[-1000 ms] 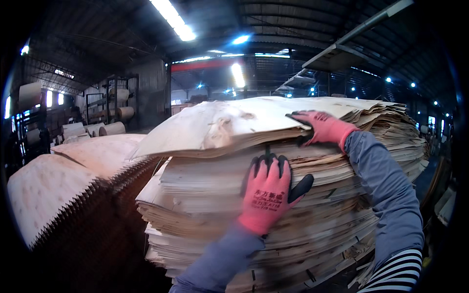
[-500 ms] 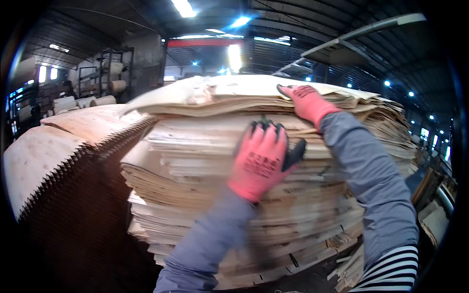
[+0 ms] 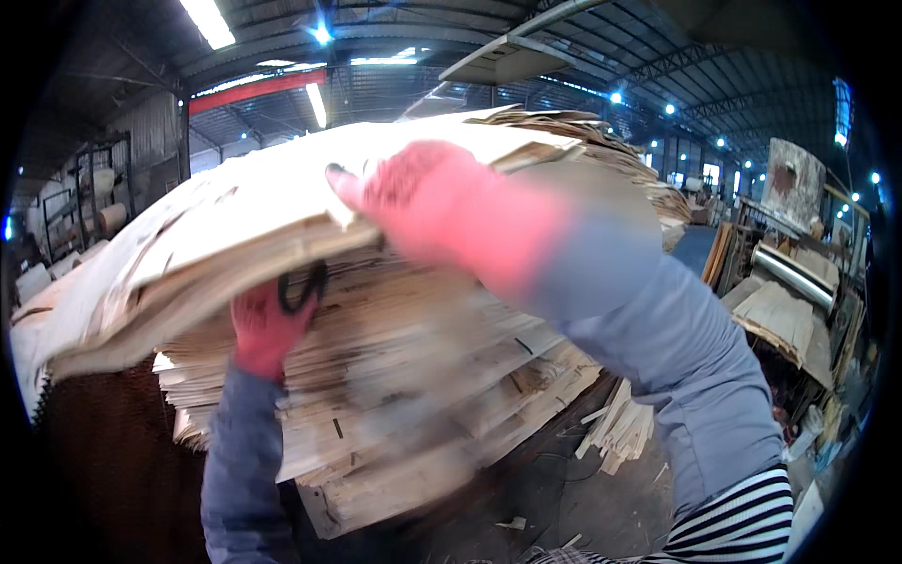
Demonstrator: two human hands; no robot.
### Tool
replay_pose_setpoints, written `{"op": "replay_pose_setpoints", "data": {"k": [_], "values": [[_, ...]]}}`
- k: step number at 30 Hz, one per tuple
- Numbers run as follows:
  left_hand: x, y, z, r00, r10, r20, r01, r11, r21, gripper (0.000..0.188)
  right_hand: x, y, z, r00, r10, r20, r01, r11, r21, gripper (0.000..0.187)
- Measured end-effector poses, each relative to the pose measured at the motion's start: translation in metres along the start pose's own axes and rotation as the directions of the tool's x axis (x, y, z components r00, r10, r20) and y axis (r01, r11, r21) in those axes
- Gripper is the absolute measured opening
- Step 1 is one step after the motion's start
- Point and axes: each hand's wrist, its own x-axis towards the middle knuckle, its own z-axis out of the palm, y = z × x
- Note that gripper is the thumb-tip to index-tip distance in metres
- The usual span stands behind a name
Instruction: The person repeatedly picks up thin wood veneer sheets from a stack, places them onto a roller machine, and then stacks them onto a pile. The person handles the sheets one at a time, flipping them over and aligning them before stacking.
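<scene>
A thick bundle of pale wood veneer sheets [image 3: 235, 202] lies along the top of a tall veneer stack [image 3: 395, 376], its near edge raised at the left. My right hand [image 3: 423, 197], in a pink glove with dark fingertips, is closed over the bundle's near edge; motion blurs it. Below that edge, my left hand [image 3: 268, 324] in a matching glove presses up against the bundle's underside. Its dark thumb shows, while its other fingers are mostly hidden beneath the sheets. The lower sheets stay piled in uneven layers.
Loose veneer strips [image 3: 620, 428] lie on the floor [image 3: 573, 498] beside the stack. To the right stands a machine with a shiny metal roller [image 3: 794, 275]. A dark ridged surface [image 3: 113, 451] is at the lower left, with racks [image 3: 99, 188] behind.
The view has swung right. My left hand has gone from the front of the stack to under the top sheets, whose near edge now stands higher at the left.
</scene>
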Motion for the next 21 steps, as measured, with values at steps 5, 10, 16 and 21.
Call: {"op": "replay_pose_setpoints", "data": {"k": [5,10,16,21], "values": [[-0.202,0.087,-0.062,0.849,-0.414,0.329,0.522,0.560,-0.644,0.067,-0.141,-0.064,-0.042,0.967,0.000,-0.256,-0.020,0.997,-0.075,0.039],[-0.348,0.161,-0.095,0.566,-0.653,0.503,0.808,0.320,-0.494,0.066,-0.282,-0.145,-0.042,0.937,0.009,-0.349,0.065,0.977,0.201,0.044],[-0.395,0.205,-0.167,0.431,-0.767,0.474,0.881,0.245,-0.404,0.066,-0.346,-0.101,-0.055,0.988,-0.153,-0.038,0.079,0.275,0.958,0.075],[-0.403,0.207,-0.192,0.417,-0.774,0.477,0.888,0.234,-0.397,0.066,-0.355,-0.065,0.058,0.581,0.400,0.709,-0.710,-0.177,0.682,0.080]]}}
